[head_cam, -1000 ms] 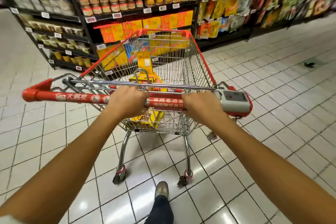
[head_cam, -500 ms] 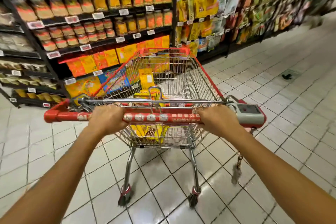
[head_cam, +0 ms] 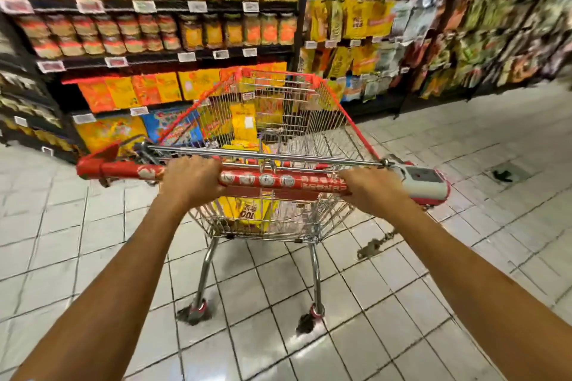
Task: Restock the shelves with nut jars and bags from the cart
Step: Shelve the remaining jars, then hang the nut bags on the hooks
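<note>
Evidently the left hand (head_cam: 192,182) and right hand (head_cam: 371,192) clench the red handle (head_cam: 272,179) of the cart (head_cam: 356,127). Yellow bags (head_cam: 244,124) lie inside it — likely light, soft, slippery; pinch the top edge.

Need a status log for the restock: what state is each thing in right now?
cart: upright on the tiled floor, front toward the shelves, partly loaded
handle: gripped by both hands
left hand: curled round the handle
right hand: curled round the handle
yellow bags: in the cart, not yet shelved
shelves: filled with jars and bags
chain: dangling below the handle's right end
</note>
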